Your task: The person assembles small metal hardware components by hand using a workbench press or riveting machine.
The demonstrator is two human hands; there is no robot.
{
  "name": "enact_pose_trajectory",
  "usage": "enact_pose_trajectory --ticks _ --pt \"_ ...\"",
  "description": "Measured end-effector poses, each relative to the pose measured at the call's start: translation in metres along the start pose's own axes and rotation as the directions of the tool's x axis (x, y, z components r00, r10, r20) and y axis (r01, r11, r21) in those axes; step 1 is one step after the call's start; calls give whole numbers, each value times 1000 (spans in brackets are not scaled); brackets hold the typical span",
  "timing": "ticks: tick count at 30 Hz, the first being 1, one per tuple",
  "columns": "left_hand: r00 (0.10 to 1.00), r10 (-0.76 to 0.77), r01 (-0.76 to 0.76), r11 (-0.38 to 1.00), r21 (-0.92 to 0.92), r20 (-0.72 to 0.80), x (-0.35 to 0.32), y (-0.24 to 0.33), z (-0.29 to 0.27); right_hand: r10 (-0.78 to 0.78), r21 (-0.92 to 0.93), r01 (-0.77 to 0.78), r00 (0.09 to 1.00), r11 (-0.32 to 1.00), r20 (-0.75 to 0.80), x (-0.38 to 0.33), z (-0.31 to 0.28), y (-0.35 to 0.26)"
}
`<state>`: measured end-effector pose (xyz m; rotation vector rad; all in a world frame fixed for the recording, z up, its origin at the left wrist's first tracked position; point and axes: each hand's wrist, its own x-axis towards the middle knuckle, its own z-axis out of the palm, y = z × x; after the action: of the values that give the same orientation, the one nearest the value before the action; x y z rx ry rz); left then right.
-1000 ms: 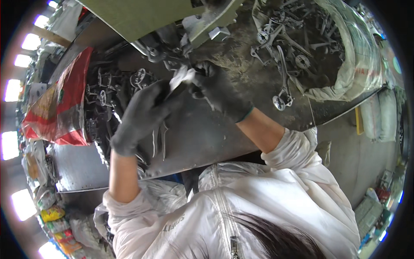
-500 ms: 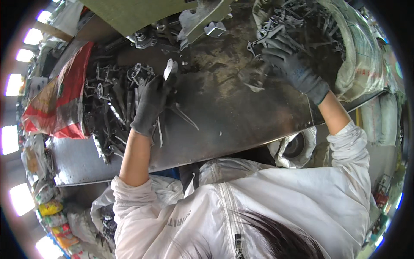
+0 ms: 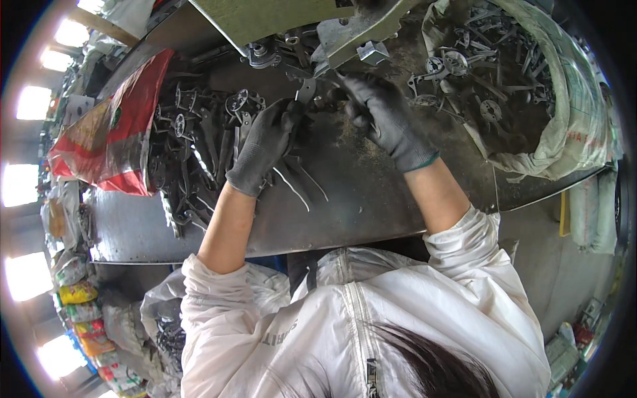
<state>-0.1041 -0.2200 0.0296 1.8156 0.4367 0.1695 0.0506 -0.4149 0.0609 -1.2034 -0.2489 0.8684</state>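
Note:
My left hand [image 3: 269,139], in a dark grey work glove, is closed on a flat metal part whose pale rounded end [image 3: 306,90] sticks out past the fingers. Thin curved metal arms [image 3: 292,186] hang below the wrist, and I cannot tell whether they belong to the same part. My right hand [image 3: 381,109], gloved alike, is curled just to the right with fingertips pinched together; what lies in them is hidden. Both hands are right below the machine's metal jaw block [image 3: 355,36], close to each other but apart.
A pile of metal lever parts [image 3: 199,146] spills from a red sack [image 3: 116,136] on the left. At the right, a pale woven sack [image 3: 564,126] lies open with more metal parts [image 3: 491,109] inside. The steel tabletop [image 3: 371,199] ends in front of my body. A green machine plate [image 3: 279,23] overhangs the back.
My right hand has moved left from the parts at the right sack to beside my left hand below the machine. The view has shifted slightly; my left hand still holds its metal part.

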Motion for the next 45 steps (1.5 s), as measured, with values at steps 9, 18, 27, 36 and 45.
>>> enact_pose_trajectory --ticks 9,18,27,36,45 --pt "1000 -17 6 730 683 10 19 17 6 -86 -130 100 990 986 115 13 15 28" --pt "917 398 -76 227 971 -21 139 -27 -174 0 -231 14 998 973 60 12 19 32" --pt "923 265 265 87 960 -279 194 -72 -262 92 -208 -89 996 974 7 -3 48 2" --pt "784 621 42 -41 998 -7 217 -110 -272 119 -151 -112 992 982 39 -3 26 27" --pt "914 384 85 134 987 -131 201 -80 -239 -11 -120 15 999 993 37 -6 29 42"
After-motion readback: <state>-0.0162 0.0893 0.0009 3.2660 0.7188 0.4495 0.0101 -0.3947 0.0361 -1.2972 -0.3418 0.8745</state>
